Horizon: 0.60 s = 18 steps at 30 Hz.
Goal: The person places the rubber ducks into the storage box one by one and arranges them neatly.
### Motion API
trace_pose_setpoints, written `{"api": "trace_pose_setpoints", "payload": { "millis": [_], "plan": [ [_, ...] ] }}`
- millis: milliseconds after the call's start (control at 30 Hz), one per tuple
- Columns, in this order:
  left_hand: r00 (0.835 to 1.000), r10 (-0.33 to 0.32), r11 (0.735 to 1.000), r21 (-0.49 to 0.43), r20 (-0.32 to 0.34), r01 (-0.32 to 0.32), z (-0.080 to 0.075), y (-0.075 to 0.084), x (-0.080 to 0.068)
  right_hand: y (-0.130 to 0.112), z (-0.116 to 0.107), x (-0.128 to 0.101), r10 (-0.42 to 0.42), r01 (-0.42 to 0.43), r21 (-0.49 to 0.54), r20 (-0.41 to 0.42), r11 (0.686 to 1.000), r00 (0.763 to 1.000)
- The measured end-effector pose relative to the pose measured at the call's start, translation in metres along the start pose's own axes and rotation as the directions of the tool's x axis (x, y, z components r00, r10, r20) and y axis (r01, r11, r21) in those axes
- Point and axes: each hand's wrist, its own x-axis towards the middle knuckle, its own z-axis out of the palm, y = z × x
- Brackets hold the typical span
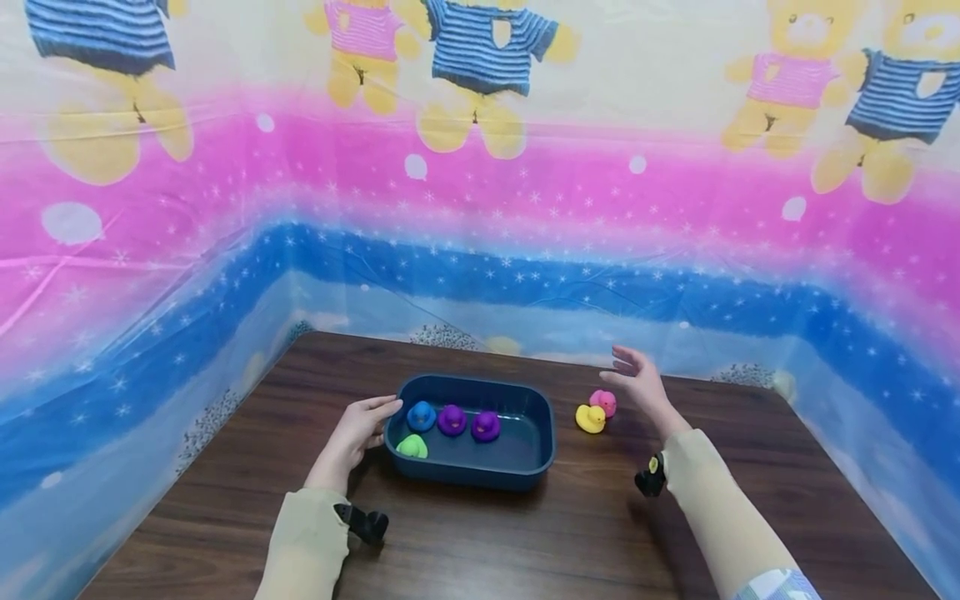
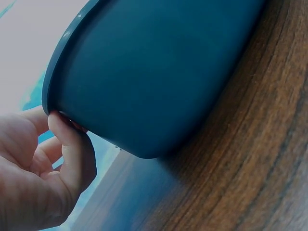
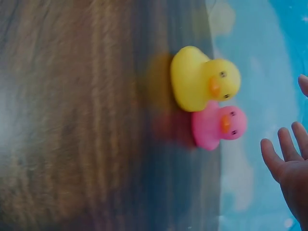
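Fingers of my left hand [image 1: 358, 431] brace the dark blue plastic tub [image 1: 542, 457]; my right hand [image 1: 637, 385], spread empty, should drop squarely onto the pink rubber duck [image 1: 603, 402].

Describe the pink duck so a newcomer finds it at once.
Start at the blue tub in the middle of the table. Two ducks sit outside it on the wood to its right, below the open right hand. The pink duck is the one farther from you, touching the yellow duck; it is the only pink one.
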Motion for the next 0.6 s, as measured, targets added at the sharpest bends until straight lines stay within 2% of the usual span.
{"api": "trace_pose_setpoints", "payload": {
  "millis": [233, 600],
  "plan": [
    [1.0, 0.005, 1.0, -0.013, 0.0, -0.005, 0.0, 0.0, -0.002, 0.02, 0.001, -0.003, 0.045, -0.045, 0.024, -0.008, 0.999, 0.999],
    [1.0, -0.009, 1.0, -0.012, -0.005, 0.009, -0.001, -0.001, 0.0, 0.04, 0.004, -0.007, 0.147, -0.149, 0.031, 0.047, 0.988, 0.988]
  ]
}}
